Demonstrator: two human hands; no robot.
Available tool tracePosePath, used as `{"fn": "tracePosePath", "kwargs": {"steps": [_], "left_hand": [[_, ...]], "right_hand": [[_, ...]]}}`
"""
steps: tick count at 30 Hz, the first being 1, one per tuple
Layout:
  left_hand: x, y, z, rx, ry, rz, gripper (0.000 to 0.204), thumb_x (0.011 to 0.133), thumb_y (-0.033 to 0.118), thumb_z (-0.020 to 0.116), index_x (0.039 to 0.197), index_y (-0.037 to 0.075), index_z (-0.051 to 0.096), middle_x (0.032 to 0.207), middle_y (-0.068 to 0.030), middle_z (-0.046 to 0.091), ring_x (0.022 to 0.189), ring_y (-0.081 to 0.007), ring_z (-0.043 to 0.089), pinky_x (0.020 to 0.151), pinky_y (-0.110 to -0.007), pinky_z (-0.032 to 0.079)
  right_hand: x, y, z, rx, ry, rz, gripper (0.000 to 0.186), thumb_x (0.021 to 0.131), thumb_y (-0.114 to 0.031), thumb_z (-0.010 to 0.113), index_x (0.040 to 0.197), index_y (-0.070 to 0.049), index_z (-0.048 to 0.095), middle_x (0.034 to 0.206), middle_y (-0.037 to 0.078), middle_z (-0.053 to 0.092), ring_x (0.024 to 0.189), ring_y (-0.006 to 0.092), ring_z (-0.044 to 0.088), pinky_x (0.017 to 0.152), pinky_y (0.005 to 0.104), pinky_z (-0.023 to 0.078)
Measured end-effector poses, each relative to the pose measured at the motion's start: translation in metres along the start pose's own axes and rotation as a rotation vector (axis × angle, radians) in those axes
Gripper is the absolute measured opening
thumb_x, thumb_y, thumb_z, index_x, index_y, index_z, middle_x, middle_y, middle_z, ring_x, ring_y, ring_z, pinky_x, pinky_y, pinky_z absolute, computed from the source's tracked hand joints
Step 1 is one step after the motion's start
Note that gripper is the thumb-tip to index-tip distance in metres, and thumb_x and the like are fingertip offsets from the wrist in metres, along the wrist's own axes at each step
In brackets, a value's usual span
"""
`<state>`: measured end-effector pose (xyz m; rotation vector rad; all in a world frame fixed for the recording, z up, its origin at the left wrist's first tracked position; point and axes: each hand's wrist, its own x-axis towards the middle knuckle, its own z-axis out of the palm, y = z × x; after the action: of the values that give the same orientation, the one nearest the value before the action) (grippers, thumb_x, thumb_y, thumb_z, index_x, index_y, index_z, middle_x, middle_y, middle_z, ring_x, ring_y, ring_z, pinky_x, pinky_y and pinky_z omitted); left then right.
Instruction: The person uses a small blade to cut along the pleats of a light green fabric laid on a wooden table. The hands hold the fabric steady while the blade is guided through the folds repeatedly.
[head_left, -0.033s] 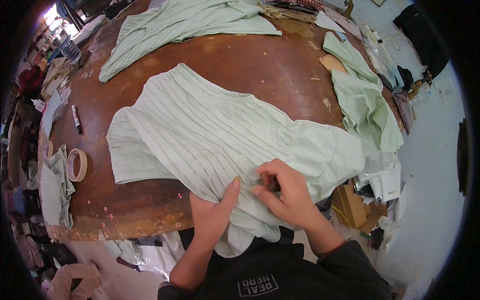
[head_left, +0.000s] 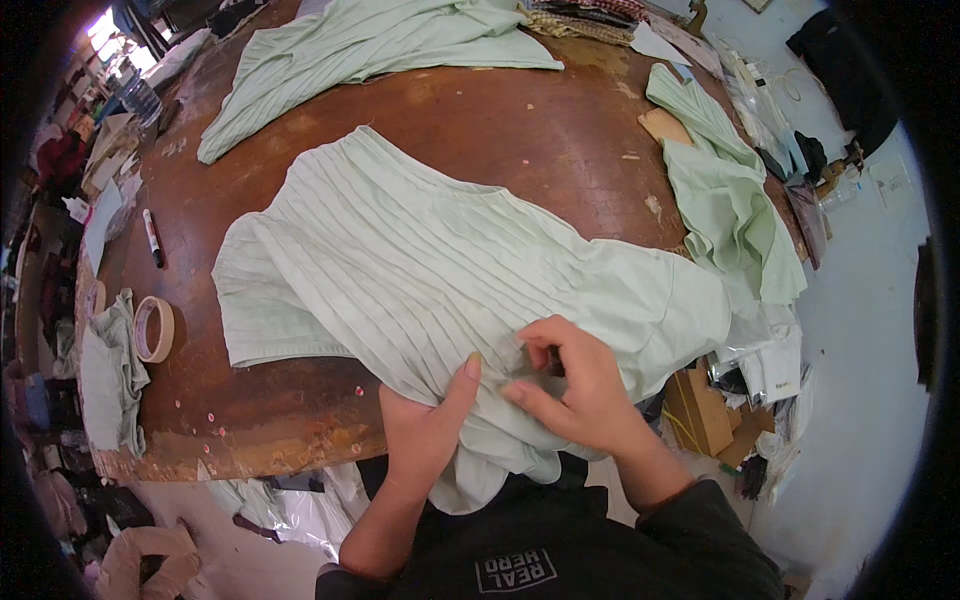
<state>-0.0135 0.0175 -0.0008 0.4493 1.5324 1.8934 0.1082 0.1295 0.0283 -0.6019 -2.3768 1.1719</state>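
A pale green pleated garment [head_left: 400, 240] lies spread at a slant across the near part of the table, its lower folds hanging over the front edge. My left hand [head_left: 425, 425] grips its near edge, thumb on top and fingers hidden beneath the cloth. Just to the right, my right hand [head_left: 575, 390] hovers at the surface of the garment. Its fingers are curled, with a gap between thumb and forefinger, and nothing shows in that gap. Whether its other fingertips touch the cloth is hard to see.
On the brown table [head_left: 440, 120] are a second green garment [head_left: 390, 45] at the back and another [head_left: 725, 195] at right. A tape roll [head_left: 153, 330], a marker [head_left: 153, 238] and folded cloth [head_left: 115, 375] lie left. A cardboard box [head_left: 700, 410] stands below the right edge.
My right hand has shifted very slightly to the right, at the same spot over the garment. The left hand and the cloth look unmoved.
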Motion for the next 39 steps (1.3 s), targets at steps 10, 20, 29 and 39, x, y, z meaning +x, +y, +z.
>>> {"fn": "tracePosePath", "kwargs": {"steps": [10,20,29,39], "left_hand": [[0.003,-0.001,0.003,-0.064,-0.008,-0.009,0.034,0.083,-0.001,0.068,0.114,-0.007,0.056,0.108,-0.0088,0.063,0.096,-0.0126,0.059,0.084,-0.026,0.047],[0.003,-0.002,0.003,-0.054,-0.018,0.007,0.032,0.083,0.0,0.068,0.113,-0.007,0.057,0.107,-0.0091,0.063,0.096,-0.0121,0.059,0.084,-0.026,0.047],[0.002,-0.003,0.004,-0.054,0.002,0.009,0.034,0.083,0.0,0.069,0.114,-0.007,0.056,0.108,-0.009,0.063,0.096,-0.0126,0.059,0.084,-0.026,0.047],[0.001,-0.005,0.001,-0.153,-0.012,-0.066,0.04,0.084,-0.002,0.067,0.12,-0.006,0.052,0.114,-0.0085,0.06,0.102,-0.0132,0.057,0.089,-0.027,0.045]], "right_hand": [[0.007,0.002,-0.021,-0.383,-0.149,-0.263,0.037,0.074,-0.014,0.073,0.107,-0.004,0.061,0.089,0.011,0.059,0.078,0.0265,0.059,0.066,0.0338,0.048],[0.011,-0.005,-0.021,-0.49,-0.056,-0.34,0.033,0.068,-0.012,0.077,0.097,-0.004,0.065,0.086,0.007,0.062,0.067,0.0221,0.057,0.056,0.0319,0.046],[0.011,0.002,-0.018,-0.61,-0.022,-0.457,0.025,0.068,-0.016,0.074,0.09,-0.008,0.065,0.082,0.001,0.06,0.064,0.0169,0.054,0.052,0.0294,0.044],[0.009,0.004,-0.018,-0.567,0.029,-0.491,0.026,0.068,-0.015,0.075,0.091,-0.006,0.066,0.085,0.002,0.063,0.064,0.0178,0.056,0.052,0.0298,0.044]]}}
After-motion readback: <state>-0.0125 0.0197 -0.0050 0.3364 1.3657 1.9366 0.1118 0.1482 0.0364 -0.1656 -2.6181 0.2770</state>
